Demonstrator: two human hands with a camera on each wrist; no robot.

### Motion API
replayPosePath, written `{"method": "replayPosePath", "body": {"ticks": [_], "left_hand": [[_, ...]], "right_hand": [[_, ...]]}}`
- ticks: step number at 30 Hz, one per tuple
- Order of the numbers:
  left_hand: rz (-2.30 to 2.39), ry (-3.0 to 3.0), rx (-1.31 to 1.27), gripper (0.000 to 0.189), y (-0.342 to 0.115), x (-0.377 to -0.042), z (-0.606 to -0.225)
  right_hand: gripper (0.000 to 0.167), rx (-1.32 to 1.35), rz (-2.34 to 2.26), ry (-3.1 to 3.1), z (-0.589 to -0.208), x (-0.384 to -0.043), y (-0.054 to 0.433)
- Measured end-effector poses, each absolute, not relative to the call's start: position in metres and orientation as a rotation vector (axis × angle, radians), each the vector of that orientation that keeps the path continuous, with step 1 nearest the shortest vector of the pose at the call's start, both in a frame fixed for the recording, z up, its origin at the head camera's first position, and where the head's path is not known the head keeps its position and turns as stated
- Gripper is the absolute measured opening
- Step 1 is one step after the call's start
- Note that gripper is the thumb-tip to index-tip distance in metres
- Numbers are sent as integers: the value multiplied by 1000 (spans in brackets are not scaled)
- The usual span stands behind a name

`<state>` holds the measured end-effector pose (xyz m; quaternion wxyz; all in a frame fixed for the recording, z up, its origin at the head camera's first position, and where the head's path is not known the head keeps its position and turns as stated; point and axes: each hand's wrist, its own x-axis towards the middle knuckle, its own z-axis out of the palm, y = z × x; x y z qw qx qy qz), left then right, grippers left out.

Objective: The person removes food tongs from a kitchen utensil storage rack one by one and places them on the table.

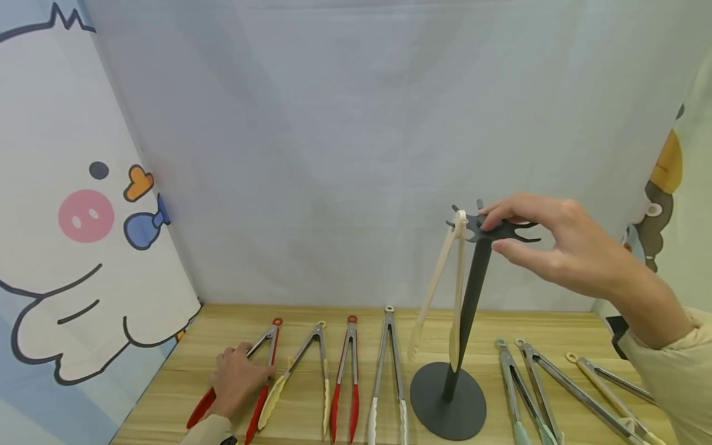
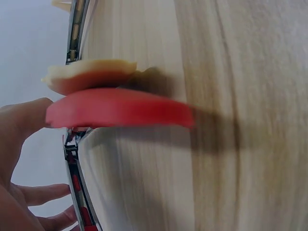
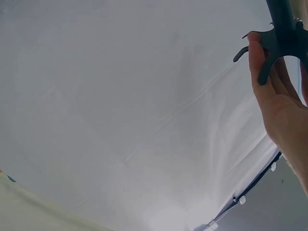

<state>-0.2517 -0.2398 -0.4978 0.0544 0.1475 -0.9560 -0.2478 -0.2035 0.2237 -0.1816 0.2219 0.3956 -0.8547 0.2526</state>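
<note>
My left hand (image 1: 239, 377) grips a pair of red-tipped tongs (image 1: 258, 408) lying at the far left of the table, thumb and fingers on its two arms. The left wrist view shows a red tip (image 2: 120, 108) close up, with the fingers on the metal arm. My right hand (image 1: 562, 247) holds the hooked top of a dark stand (image 1: 474, 290) between thumb and fingers. Cream tongs (image 1: 439, 272) hang by their ring from a left hook, arms spread. In the right wrist view, the fingers are at the hooked top (image 3: 281, 43).
Left of the round base (image 1: 447, 417) lie yellow-tipped tongs (image 1: 275, 395), another red pair (image 1: 354, 408) and a white-tipped pair (image 1: 373, 417). Green-tipped tongs (image 1: 520, 432) and two cream-ringed pairs lie to its right. A pale cloth (image 1: 306, 154) hangs behind the table.
</note>
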Motion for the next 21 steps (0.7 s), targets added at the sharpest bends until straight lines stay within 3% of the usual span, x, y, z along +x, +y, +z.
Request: {"method": "replayPosePath", "body": {"ticks": [21], "left_hand": [[-803, -2898, 351, 66, -237, -252, -489]], "right_hand": [[37, 1001, 684, -2473, -176, -202, 224]]}}
